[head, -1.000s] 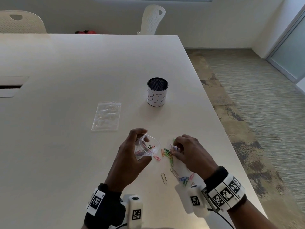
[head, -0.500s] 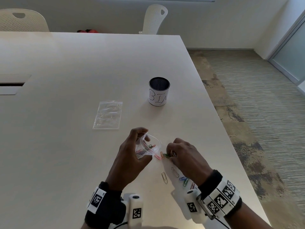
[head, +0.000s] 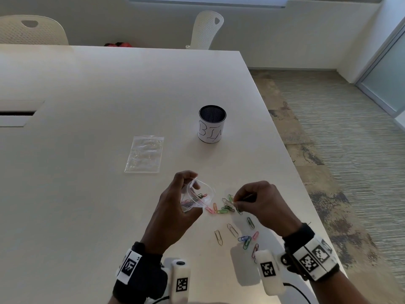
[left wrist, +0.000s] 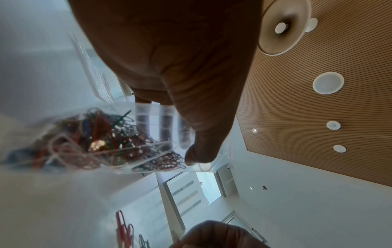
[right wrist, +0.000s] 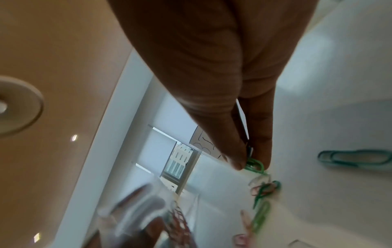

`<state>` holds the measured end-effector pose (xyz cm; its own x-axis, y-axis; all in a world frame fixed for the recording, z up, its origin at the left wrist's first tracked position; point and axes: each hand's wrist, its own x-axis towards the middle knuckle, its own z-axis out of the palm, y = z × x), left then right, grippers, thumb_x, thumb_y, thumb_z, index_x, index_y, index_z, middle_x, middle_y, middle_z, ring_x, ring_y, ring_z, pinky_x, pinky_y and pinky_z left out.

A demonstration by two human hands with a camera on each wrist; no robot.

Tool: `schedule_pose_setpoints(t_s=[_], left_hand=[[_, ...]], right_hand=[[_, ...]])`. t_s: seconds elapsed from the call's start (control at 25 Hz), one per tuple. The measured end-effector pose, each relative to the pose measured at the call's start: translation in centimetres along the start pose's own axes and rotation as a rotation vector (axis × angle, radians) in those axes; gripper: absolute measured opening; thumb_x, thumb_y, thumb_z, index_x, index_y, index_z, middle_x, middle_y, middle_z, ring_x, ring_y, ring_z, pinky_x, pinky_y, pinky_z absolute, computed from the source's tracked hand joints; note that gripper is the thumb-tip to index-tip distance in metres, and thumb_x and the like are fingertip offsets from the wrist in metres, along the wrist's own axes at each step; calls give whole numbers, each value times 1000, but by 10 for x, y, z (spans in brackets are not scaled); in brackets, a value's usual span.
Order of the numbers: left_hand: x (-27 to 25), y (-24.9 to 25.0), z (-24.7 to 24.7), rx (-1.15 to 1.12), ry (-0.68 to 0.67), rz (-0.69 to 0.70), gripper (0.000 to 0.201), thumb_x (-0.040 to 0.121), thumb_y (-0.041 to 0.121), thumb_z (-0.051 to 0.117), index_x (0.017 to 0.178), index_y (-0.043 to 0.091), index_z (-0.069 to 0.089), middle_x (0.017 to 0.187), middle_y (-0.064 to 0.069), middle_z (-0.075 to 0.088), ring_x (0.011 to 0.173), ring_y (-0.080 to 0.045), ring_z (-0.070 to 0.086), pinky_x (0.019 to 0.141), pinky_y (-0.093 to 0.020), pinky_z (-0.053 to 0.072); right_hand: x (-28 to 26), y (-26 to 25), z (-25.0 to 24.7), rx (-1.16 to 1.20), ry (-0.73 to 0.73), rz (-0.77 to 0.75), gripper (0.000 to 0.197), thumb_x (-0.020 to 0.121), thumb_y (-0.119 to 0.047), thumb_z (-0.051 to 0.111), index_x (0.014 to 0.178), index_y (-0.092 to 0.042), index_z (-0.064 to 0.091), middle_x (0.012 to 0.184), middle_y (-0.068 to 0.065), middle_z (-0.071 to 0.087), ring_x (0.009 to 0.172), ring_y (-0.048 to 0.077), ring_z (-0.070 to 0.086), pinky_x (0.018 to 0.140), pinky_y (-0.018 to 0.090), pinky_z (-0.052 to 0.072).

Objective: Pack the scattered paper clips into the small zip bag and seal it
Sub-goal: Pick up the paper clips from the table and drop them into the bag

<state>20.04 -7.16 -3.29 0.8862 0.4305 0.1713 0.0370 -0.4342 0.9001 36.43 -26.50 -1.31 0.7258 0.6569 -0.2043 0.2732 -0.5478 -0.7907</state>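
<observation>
My left hand [head: 182, 194] grips a small clear zip bag [head: 198, 197] with its mouth held open toward the right. Several coloured paper clips lie inside the zip bag [left wrist: 110, 139]. My right hand [head: 256, 202] pinches a green paper clip [right wrist: 254, 165] between thumb and fingers, just above a small heap of clips [head: 225, 206] on the white table [head: 87, 106]. More loose paper clips [head: 245, 238] lie scattered nearer the front edge, between my two wrists.
A second flat clear bag [head: 145, 154] lies on the table to the far left of my hands. A black mesh cup [head: 212, 123] with a white label marked BIN stands behind them. The table's right edge [head: 291, 159] runs close to my right hand.
My right hand drew left toward the bag's mouth, then moved back right over the heap and now pinches clips there. The left hand and the bag have stayed in place.
</observation>
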Motion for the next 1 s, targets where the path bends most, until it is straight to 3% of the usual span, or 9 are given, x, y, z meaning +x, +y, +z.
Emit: schedule_pose_setpoints(t_s=[0.08, 0.16, 0.4, 0.6, 0.76, 0.88, 1.0], left_hand=[[0, 0, 1, -3, 0, 1, 68, 80, 1, 83, 133, 28, 49, 112, 15, 65, 105, -9, 66, 78, -15, 58], [0, -1, 1, -4, 1, 2, 68, 80, 1, 83, 133, 28, 49, 112, 15, 65, 105, -12, 67, 79, -17, 59], [-1, 0, 1, 4, -3, 7, 68, 81, 5, 84, 133, 29, 47, 112, 18, 64, 107, -9, 67, 81, -20, 62], [-1, 5, 0, 3, 5, -12, 67, 78, 0, 82, 130, 28, 49, 111, 15, 67, 97, -4, 68, 74, -12, 54], [-3, 8, -2, 18, 14, -33, 70, 79, -1, 81, 129, 34, 47, 111, 20, 64, 98, 1, 66, 73, -7, 51], [-2, 6, -1, 6, 10, -10, 68, 79, -3, 81, 128, 30, 47, 110, 19, 63, 98, 2, 66, 74, -7, 52], [-1, 3, 0, -9, 3, -4, 67, 80, -2, 81, 132, 25, 48, 111, 17, 64, 100, -4, 67, 76, -11, 56]], right_hand=[[-5, -5, -6, 234, -17, 32, 8, 82, -1, 83, 87, -5, 79, 82, 10, 81, 82, 24, 79, 81, 32, 65], [-10, -14, -10, 436, -31, 32, 13, 81, 4, 82, 92, 1, 76, 88, 17, 80, 88, 34, 78, 82, 35, 65], [-16, -48, 5, 744, 51, -107, 24, 79, 9, 80, 102, 3, 76, 96, 19, 80, 89, 33, 78, 85, 37, 65], [-13, -64, 36, 611, 176, -248, 17, 82, 3, 82, 95, -7, 78, 92, 7, 82, 88, 24, 79, 85, 38, 65], [-13, -63, 47, 393, 183, -359, 16, 87, 1, 79, 96, -11, 82, 91, -3, 83, 88, 12, 80, 83, 29, 64], [-13, -60, 44, 295, 220, -422, 16, 89, -2, 78, 100, -12, 84, 96, -6, 83, 88, 5, 79, 83, 24, 63], [-11, -57, 33, 251, 273, -422, 14, 88, -4, 79, 98, -13, 84, 93, -7, 83, 85, 3, 78, 82, 21, 62]])
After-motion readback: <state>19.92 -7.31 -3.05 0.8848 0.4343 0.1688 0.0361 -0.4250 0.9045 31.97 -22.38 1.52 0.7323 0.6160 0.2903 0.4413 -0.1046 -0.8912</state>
